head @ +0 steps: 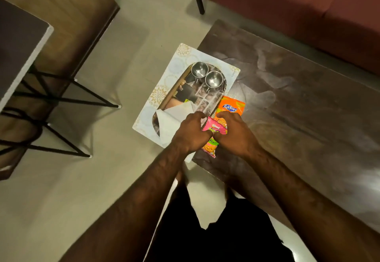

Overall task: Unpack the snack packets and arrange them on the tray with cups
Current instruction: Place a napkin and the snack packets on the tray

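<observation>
Left hand point(190, 133) and right hand point(232, 131) fingers are closed on the pink packet point(214, 129), near the tray point(148, 109). Likely light, crinkly, slippery film: pinch at the top seam.

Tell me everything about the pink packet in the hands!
The pink packet is a small, shiny snack pouch, plastic by its look, pink on top with a green band and orange snack pictures lower down. It is crumpled, and whether it is open cannot be told. The left hand and right hand pinch its top from either side, hiding part of it. It hangs above the table edge, beside the tray, just in front of the orange packet.
</observation>
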`<state>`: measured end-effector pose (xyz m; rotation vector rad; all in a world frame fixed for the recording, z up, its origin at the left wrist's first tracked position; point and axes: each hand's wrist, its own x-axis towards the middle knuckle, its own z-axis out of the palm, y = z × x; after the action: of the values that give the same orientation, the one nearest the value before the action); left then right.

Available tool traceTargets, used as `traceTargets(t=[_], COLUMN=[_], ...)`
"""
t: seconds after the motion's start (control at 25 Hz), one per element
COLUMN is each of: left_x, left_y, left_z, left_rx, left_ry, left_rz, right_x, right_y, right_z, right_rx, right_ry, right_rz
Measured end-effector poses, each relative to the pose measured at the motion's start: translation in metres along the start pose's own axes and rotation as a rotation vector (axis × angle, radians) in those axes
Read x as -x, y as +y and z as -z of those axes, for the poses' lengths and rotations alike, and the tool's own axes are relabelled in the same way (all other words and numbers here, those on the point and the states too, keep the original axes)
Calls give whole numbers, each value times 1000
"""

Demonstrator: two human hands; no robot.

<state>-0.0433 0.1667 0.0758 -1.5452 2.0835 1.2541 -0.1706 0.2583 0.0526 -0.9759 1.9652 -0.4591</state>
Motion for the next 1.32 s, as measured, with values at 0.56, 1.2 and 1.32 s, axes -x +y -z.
traceTargets(t=[0.56, 1.2, 1.32], left_x=[-90, -122, -130], left_y=[-146, -110, -105], left_z=[69, 35, 27], left_rx=[-41, -152, -177], left_ry=[-87, -80, -108], left_rz=[75, -107, -130], right_x=[-69, -79, -82], right_y=[-39, 18, 22], right_z=[-119, -93, -103], right_rx=[-86, 353, 410], right_ry=[-23, 51, 124], right_rz=[-272, -432, -418])
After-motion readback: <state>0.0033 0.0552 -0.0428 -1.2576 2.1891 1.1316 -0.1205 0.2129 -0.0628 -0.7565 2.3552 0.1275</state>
